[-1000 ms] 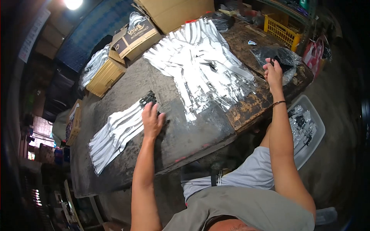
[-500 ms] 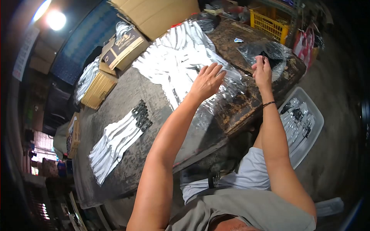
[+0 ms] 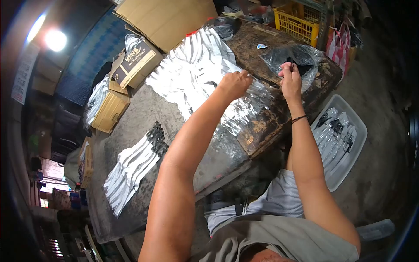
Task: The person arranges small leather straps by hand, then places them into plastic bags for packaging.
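Observation:
A large pile of white strips in clear plastic sleeves [image 3: 196,65] is fanned out on the worktable. My left hand [image 3: 235,84] is closed at the pile's right side, its fingers curled by the sleeve ends; what they grip is hidden. My right hand [image 3: 291,81] is raised over a clear plastic bag [image 3: 312,59] with black pieces in it. Its fingertips are pinched on a small dark piece [image 3: 291,61], mostly covered by the fingers. A smaller stack of white strips with black ends [image 3: 135,168] lies on the table at the left.
Cardboard boxes [image 3: 135,61] stand along the table's far left side, some holding more white strips. A yellow crate [image 3: 297,24] is at the back right. Below the table's right edge is a translucent plastic tub [image 3: 338,142] of packed strips. A black bag [image 3: 224,27] sits behind the pile.
My left hand's fingers, spread over the pile before, have curled closed at almost the same place. My right hand stays pinched near the clear bag. The whole view has shifted slightly.

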The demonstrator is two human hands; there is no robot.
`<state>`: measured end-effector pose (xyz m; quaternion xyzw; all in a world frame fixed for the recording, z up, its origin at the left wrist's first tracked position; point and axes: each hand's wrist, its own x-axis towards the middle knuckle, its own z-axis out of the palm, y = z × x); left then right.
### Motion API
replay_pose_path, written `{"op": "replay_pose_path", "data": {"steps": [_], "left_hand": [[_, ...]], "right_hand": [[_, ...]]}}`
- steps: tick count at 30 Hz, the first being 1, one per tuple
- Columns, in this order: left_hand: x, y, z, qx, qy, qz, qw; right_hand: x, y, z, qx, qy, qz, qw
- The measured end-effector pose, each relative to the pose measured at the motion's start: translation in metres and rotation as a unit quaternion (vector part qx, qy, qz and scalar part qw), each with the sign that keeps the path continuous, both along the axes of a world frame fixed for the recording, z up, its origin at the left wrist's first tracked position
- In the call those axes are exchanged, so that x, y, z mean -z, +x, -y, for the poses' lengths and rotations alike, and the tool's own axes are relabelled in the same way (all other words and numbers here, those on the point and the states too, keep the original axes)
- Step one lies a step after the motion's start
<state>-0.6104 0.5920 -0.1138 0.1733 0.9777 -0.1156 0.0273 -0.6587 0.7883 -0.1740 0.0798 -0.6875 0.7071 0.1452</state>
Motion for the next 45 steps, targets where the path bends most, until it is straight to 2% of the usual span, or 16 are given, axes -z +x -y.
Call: {"op": "replay_pose_path", "data": {"steps": [4, 6, 7, 9, 10, 12, 17, 20, 22, 24, 28, 30, 32, 34, 41, 45], "left_hand": [[-0.026, -0.008, 0.052, -0.042, 0.086, -0.055, 0.994], [-0.069, -0.002, 0.089, -0.149, 0.124, -0.128, 0.973], [-0.094, 0.02, 0.105, -0.13, 0.175, -0.217, 0.952], [-0.131, 0.058, 0.124, -0.213, 0.461, -0.255, 0.822], [-0.136, 0.078, 0.143, -0.199, 0.538, -0.28, 0.77], [-0.125, 0.124, 0.154, -0.152, 0.657, -0.348, 0.652], [-0.045, 0.233, 0.106, -0.16, 0.787, -0.284, 0.524], [-0.012, 0.268, 0.072, -0.221, 0.828, -0.23, 0.46], [-0.006, 0.282, 0.054, -0.235, 0.846, -0.205, 0.432], [0.0, 0.286, 0.046, -0.224, 0.863, -0.201, 0.406], [0.005, 0.284, 0.031, -0.172, 0.896, -0.225, 0.342], [0.004, 0.286, 0.024, -0.151, 0.906, -0.24, 0.314], [0.004, 0.285, 0.019, -0.132, 0.912, -0.265, 0.285], [0.004, 0.289, 0.024, -0.142, 0.909, -0.26, 0.295], [-0.015, 0.291, 0.057, -0.116, 0.905, -0.154, 0.379], [-0.014, 0.289, 0.052, -0.135, 0.901, -0.151, 0.384]], "right_hand": [[-0.007, 0.01, 0.0, -0.039, -0.031, 0.025, 0.998], [-0.001, 0.008, 0.001, -0.014, -0.012, -0.021, 1.0], [0.004, 0.006, 0.002, -0.001, -0.003, -0.043, 0.999], [0.012, 0.003, 0.004, 0.003, 0.007, -0.032, 0.999], [0.012, 0.002, 0.005, 0.003, 0.012, -0.027, 1.0], [0.015, -0.001, 0.008, 0.023, 0.034, -0.048, 0.998], [0.002, 0.017, 0.02, -0.048, 0.051, -0.122, 0.99], [0.004, 0.048, 0.042, -0.112, 0.04, -0.096, 0.988], [0.007, 0.085, 0.065, -0.183, 0.074, -0.155, 0.968], [-0.028, 0.163, 0.077, -0.304, 0.153, -0.057, 0.939], [-0.017, 0.246, 0.112, -0.406, 0.015, -0.045, 0.913], [-0.009, 0.266, 0.118, -0.431, -0.006, 0.056, 0.901], [-0.017, 0.275, 0.118, -0.449, 0.014, 0.03, 0.893], [-0.006, 0.279, 0.124, -0.454, -0.035, -0.005, 0.89], [-0.014, 0.281, 0.102, -0.418, 0.158, -0.022, 0.894], [-0.002, 0.28, 0.105, -0.406, 0.12, -0.005, 0.906]]}}
